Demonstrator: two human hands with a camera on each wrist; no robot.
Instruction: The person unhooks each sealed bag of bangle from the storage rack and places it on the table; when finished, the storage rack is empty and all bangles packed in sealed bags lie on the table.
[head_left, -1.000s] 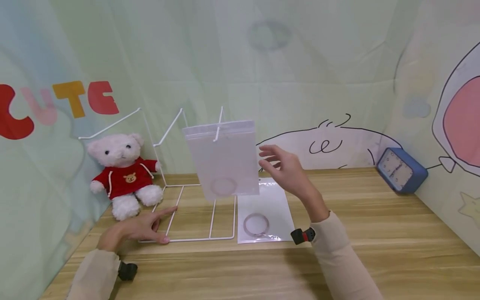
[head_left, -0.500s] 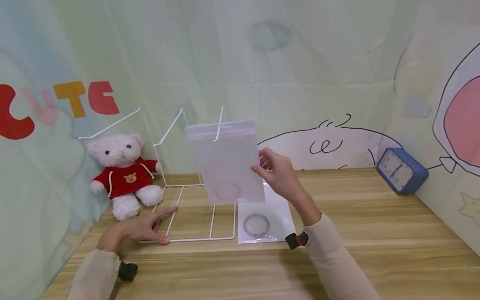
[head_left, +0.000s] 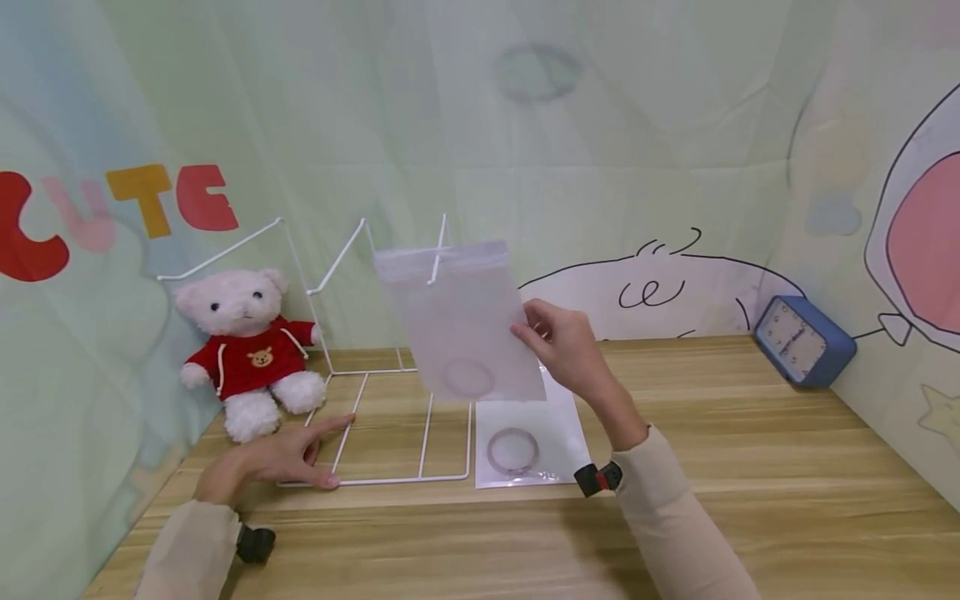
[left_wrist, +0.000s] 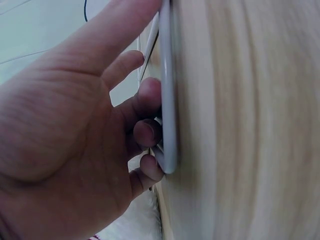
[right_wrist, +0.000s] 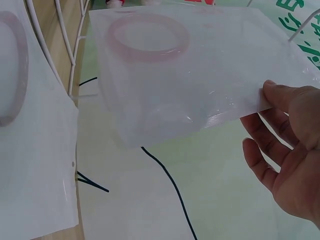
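A frosted zip bag (head_left: 468,325) with a pale pink ring, perhaps a bangle (head_left: 468,379), inside hangs from the right hook (head_left: 434,268) of a white wire rack (head_left: 401,480). My right hand (head_left: 566,346) pinches the bag's right edge between thumb and fingers; the right wrist view shows this hand (right_wrist: 295,145) at the bag's (right_wrist: 165,90) edge. On the rack's base rests my left hand (head_left: 273,457), index finger stretched along it and thumb on the front wire. In the left wrist view the left hand (left_wrist: 80,130) touches the wire (left_wrist: 169,110) with its fingertips.
A second bag (head_left: 536,454) with a similar ring lies flat on the wooden table (head_left: 480,550), right of the rack. A white teddy bear (head_left: 247,358) in a red top sits at left. At far right is a blue clock (head_left: 804,340). A printed cloth (head_left: 637,167) hangs behind.
My right hand has moved from beside the bag to its edge and taken hold of it. The bag's lower end has swung right. The left hand stays put.
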